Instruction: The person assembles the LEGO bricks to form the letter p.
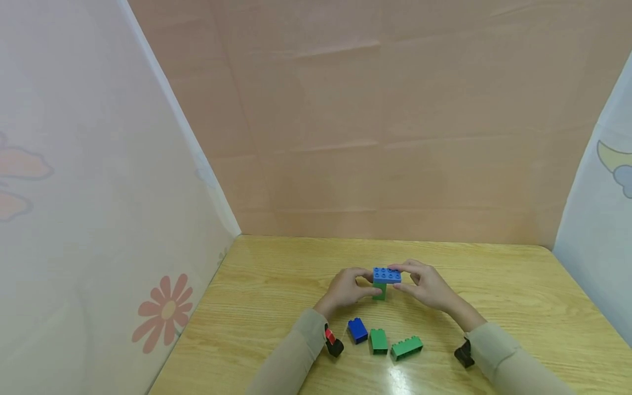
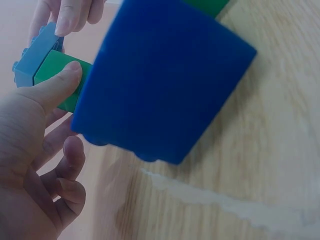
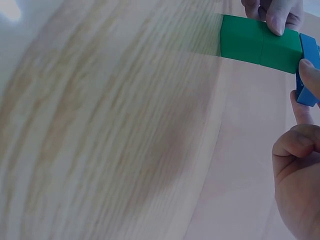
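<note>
A small stack stands on the table, with a light blue brick point(image 1: 387, 275) lying across the top of green bricks point(image 3: 242, 39). In the right wrist view a seam divides the green part in two. My left hand point(image 1: 348, 288) pinches the green part between thumb and fingers. From the other side, my right hand point(image 1: 428, 285) grips the overhanging right end of the light blue brick, thumb in front and index finger behind. Nearer me lie a dark blue brick point(image 1: 357, 331), an upright-looking green brick point(image 1: 379, 342) and a longer green brick point(image 1: 407, 348), all apart from the hands.
The wooden table point(image 1: 276, 274) ends at a tan cloth backdrop point(image 1: 316, 137). Pale patterned sheets hang at the left point(image 1: 108, 164) and right. Black devices sit at both wrists. The dark blue brick looms large in the left wrist view, in front of the left hand.
</note>
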Available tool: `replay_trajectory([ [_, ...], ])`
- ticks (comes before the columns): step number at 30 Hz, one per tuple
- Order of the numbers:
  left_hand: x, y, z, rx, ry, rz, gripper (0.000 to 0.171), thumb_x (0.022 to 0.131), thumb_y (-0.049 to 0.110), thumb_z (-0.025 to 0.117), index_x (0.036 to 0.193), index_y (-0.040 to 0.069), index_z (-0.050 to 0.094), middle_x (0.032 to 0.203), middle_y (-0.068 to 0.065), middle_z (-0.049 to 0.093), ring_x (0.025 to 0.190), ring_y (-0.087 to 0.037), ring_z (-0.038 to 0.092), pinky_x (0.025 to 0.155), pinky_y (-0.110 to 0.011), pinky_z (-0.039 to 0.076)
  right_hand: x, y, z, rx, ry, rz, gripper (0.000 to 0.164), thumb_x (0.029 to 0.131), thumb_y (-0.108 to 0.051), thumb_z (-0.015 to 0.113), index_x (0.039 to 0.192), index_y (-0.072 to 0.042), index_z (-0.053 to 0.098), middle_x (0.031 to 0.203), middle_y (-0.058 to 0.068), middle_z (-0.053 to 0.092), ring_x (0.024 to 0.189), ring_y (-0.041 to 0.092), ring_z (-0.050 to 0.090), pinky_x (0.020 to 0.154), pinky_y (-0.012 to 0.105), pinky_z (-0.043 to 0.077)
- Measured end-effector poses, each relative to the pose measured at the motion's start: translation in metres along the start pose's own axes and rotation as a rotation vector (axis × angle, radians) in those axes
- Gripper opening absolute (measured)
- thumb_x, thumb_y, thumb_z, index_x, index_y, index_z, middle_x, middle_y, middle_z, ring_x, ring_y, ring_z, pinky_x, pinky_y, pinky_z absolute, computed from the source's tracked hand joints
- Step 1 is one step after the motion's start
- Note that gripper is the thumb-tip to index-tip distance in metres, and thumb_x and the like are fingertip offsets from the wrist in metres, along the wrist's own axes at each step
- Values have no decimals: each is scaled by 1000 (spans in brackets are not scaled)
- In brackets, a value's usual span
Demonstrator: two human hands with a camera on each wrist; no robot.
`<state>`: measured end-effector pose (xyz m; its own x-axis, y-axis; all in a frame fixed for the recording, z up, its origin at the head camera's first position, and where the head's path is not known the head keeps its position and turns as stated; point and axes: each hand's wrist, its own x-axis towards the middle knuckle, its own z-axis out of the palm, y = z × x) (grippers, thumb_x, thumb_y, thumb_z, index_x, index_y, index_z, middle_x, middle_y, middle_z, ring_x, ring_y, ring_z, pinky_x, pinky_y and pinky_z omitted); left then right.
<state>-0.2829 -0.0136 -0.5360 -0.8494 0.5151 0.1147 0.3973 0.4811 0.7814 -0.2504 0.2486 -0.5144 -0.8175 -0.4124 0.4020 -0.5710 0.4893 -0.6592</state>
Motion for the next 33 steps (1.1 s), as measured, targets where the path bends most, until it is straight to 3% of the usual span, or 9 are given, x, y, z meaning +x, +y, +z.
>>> replay_trajectory([
  [12, -1, 0, 1, -8, 0, -1, 39, 89, 47, 82, 120, 25, 78, 106, 18, 70, 97, -8, 66, 74, -25, 53, -2, -1, 0, -12, -5, 0, 43, 91, -15, 82, 132, -11, 71, 102, -8, 63, 59, 5, 32, 51, 25, 33],
  [24, -2, -1, 2, -5, 2, -12, 36, 89, 48, 81, 119, 27, 78, 106, 20, 69, 104, -12, 66, 78, -27, 52, -4, 0, 1, 29, -29, 56, 43, 94, -21, 80, 135, -18, 68, 127, 0, 67, 65, 9, 43, 50, 23, 37],
  [30, -3, 1, 2, -8, -3, -20, 37, 89, 49, 81, 119, 28, 78, 106, 20, 69, 104, -12, 65, 79, -28, 52, -6, -2, 0, 58, -32, 100, 49, 95, -24, 80, 138, -8, 65, 133, 7, 66, 56, 2, 34, 47, 23, 37],
  [33, -3, 1, 3, -7, -2, -18, 36, 89, 49, 81, 119, 28, 78, 106, 20, 69, 103, -12, 65, 79, -28, 52, -7, -4, -2, 61, -26, 119, 50, 94, -25, 80, 139, -9, 64, 134, 8, 65, 50, 0, 26, 46, 24, 36],
])
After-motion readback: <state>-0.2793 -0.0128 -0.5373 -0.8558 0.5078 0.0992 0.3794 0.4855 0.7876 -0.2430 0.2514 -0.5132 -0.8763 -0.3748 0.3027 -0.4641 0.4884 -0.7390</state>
